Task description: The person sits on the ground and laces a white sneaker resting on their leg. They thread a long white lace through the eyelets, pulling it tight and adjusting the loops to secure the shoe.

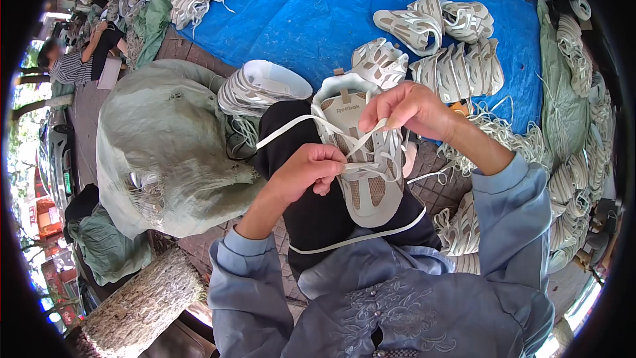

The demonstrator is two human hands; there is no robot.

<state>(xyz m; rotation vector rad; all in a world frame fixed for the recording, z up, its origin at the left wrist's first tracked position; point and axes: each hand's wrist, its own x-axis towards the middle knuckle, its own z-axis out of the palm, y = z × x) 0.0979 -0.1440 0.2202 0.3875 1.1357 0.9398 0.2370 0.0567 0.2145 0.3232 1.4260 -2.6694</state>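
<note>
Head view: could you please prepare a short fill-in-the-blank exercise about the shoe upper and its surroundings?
The left hand and right hand both hold a pale ____.
The shoe upper's ____ end points toward the grey-blue shirt.
The tarp is coloured ____.

Missing words: lace; toe; blue.

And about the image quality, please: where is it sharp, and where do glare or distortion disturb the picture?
Head view, centre: the shoe, left fingers and right fingers look fairly sharp; head view, top: the blue tarp is bright, with pale creases; head view, left edge: the outdoor background is partly washed out; head view, rim: fisheye bending, black corners.
</note>
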